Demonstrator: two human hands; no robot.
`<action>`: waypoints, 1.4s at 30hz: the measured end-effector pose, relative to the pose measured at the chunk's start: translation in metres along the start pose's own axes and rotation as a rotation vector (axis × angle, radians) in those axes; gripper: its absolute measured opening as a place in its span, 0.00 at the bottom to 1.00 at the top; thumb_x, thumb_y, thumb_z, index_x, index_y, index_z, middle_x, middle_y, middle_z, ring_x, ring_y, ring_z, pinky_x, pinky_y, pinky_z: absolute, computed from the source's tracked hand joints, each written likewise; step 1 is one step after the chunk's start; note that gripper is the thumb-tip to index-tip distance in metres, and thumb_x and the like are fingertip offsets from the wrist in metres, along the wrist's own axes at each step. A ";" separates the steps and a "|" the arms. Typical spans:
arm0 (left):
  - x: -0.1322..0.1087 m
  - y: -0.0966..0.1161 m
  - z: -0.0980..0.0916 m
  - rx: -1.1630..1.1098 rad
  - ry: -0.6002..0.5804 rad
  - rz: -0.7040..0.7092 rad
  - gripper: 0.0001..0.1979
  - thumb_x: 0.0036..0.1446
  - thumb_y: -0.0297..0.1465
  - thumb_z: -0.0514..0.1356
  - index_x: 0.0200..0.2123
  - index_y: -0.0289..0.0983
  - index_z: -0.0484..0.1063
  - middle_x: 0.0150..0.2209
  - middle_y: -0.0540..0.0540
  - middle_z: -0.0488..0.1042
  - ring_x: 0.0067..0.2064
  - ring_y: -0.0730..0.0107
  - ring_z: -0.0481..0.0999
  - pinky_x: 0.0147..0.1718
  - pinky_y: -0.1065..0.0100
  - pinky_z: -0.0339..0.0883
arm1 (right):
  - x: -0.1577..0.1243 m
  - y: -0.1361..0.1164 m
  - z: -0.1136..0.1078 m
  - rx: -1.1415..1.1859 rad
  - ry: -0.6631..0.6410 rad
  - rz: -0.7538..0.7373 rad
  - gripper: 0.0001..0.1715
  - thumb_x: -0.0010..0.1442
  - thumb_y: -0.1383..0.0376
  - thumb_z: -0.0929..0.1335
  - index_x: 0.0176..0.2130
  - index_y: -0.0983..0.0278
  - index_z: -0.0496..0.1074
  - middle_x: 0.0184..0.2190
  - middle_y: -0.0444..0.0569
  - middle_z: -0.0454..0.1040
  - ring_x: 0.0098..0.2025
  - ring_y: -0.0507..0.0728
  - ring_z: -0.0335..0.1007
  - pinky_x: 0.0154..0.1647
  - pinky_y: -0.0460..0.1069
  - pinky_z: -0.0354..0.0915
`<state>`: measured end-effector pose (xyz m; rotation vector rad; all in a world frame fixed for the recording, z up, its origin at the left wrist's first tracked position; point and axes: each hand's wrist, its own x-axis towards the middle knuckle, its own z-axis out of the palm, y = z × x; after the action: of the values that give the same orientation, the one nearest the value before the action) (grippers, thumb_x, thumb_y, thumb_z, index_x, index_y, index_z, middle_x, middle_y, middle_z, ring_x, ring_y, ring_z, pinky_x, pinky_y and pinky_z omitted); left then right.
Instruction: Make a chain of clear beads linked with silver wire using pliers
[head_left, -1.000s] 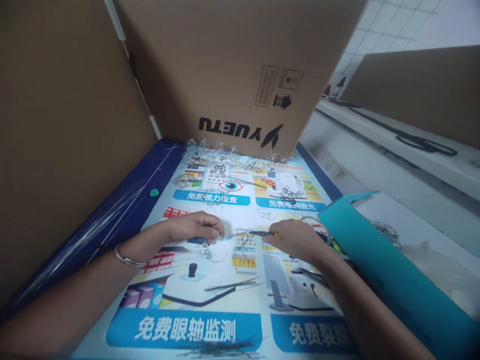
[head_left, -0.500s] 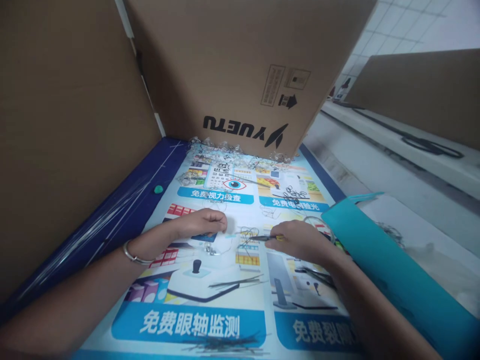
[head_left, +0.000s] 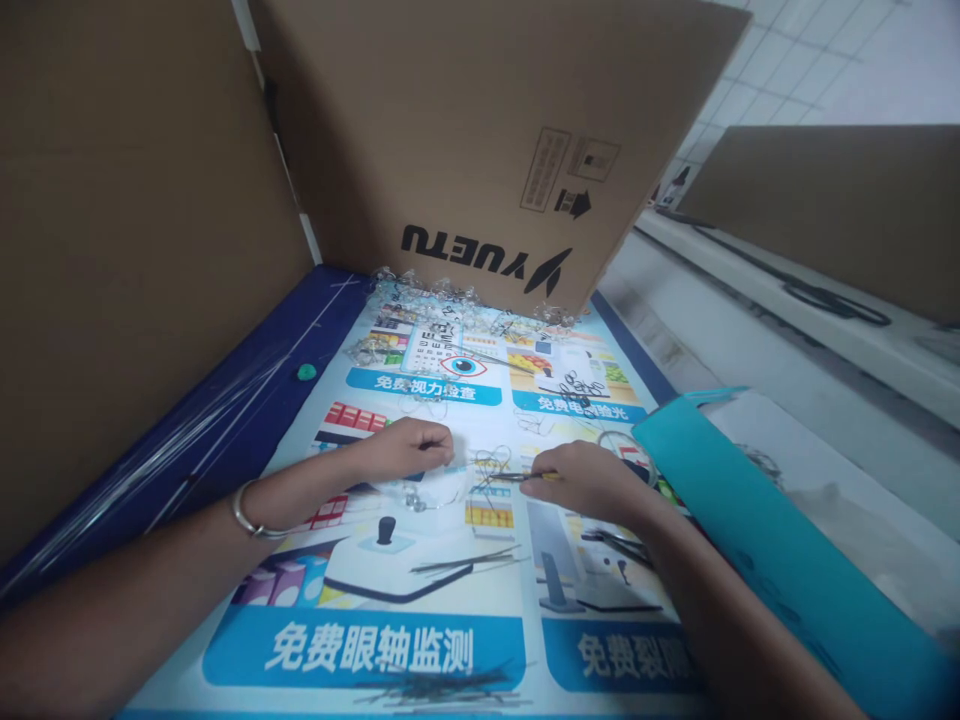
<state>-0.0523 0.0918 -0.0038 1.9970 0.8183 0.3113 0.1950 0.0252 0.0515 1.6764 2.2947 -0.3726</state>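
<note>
My left hand (head_left: 412,447), with a bangle on its wrist, is closed in a pinch over the printed sheet; what its fingers hold is too small to make out. In my closed right hand (head_left: 581,475) are slim pliers (head_left: 517,477) with a bit of yellow handle, their dark jaws pointing left. Near the jaw tips lies a tangle of thin wire loops (head_left: 491,462). Just below my left hand sit small clear beads (head_left: 412,500) on thin wire. Another metal tool (head_left: 622,545) rests below my right hand, partly covered by the forearm.
Cut wire lengths lie in one bundle (head_left: 465,560) and a larger pile (head_left: 442,685) nearer me. Beaded wire pieces (head_left: 427,290) line the cardboard wall (head_left: 487,130). Dark rings (head_left: 581,385) lie farther back. A teal box flap (head_left: 750,500) stands at right beside a white tray-like surface.
The view has shifted slightly. Both hands stay almost in place, the left still pinched and the right still gripping the pliers by the wire loops.
</note>
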 end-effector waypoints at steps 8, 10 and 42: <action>-0.003 0.001 0.003 0.113 0.054 0.038 0.09 0.53 0.33 0.51 0.26 0.35 0.66 0.23 0.53 0.64 0.26 0.76 0.61 0.26 0.77 0.53 | 0.003 -0.002 0.002 -0.013 -0.004 0.040 0.21 0.54 0.50 0.60 0.36 0.56 0.75 0.35 0.46 0.76 0.38 0.59 0.70 0.30 0.47 0.55; -0.002 0.001 0.003 0.110 0.050 0.041 0.09 0.53 0.33 0.51 0.26 0.35 0.66 0.23 0.53 0.64 0.26 0.76 0.61 0.25 0.77 0.53 | 0.002 -0.003 0.002 -0.010 -0.006 0.034 0.20 0.54 0.50 0.61 0.36 0.56 0.75 0.35 0.45 0.76 0.38 0.58 0.69 0.30 0.47 0.55; -0.006 -0.001 -0.001 -0.001 -0.007 0.069 0.11 0.56 0.35 0.52 0.30 0.34 0.68 0.20 0.54 0.63 0.23 0.79 0.60 0.23 0.78 0.53 | 0.013 -0.018 0.037 -0.049 0.478 -0.024 0.14 0.58 0.55 0.63 0.30 0.60 0.71 0.29 0.45 0.73 0.34 0.54 0.67 0.30 0.46 0.53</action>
<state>-0.0578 0.0886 -0.0031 2.0277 0.7460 0.3447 0.1760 0.0182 0.0130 1.8740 2.6231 0.0966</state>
